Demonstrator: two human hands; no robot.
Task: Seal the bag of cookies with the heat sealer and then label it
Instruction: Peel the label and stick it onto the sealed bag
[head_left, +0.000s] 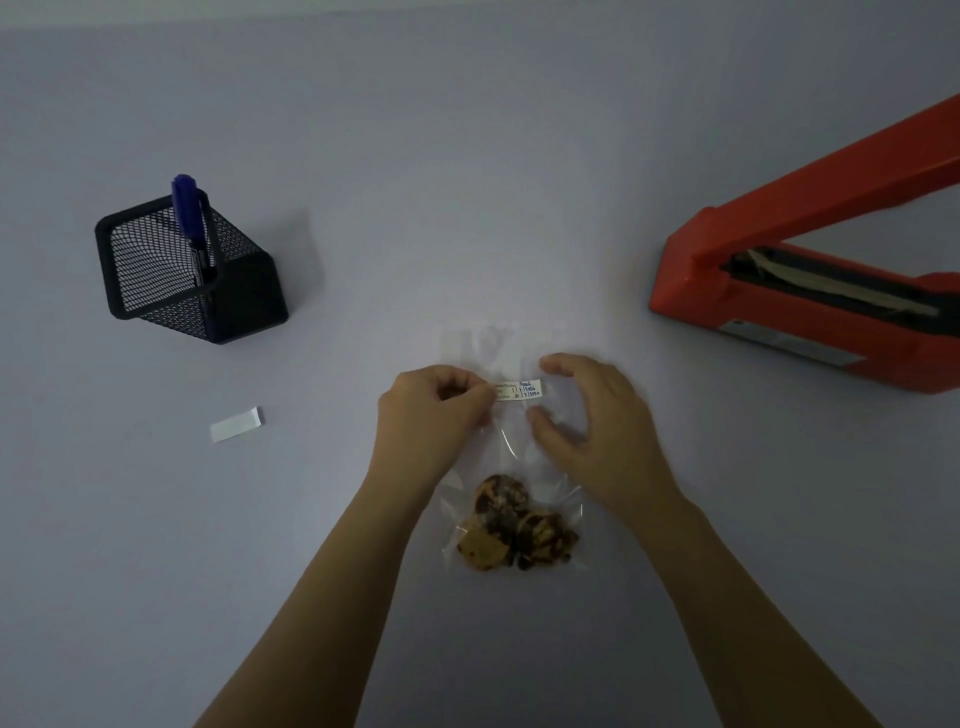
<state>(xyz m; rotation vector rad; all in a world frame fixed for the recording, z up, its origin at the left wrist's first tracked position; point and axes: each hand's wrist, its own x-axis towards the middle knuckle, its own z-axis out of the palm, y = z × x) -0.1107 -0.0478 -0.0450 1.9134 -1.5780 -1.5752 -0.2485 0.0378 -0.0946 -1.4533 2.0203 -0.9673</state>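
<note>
On bag (511, 449) top half: left hand (431, 410) pinches label (519, 389) edge; right hand (587, 415) wide, perhaps touching; sealer (691, 280) apart.

Dim, bluish light – soft shadows, edges bowed.

left hand (431, 410): bare, uncovered from fingertips to wrist
right hand (587, 415): bare, equally uncovered
left forearm (322, 587): bare along its whole visible length
right forearm (737, 597): bare down to the lower edge

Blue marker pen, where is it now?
Head view, far left: the blue marker pen stands in the black mesh pen holder, beyond the small white paper strip.
</note>
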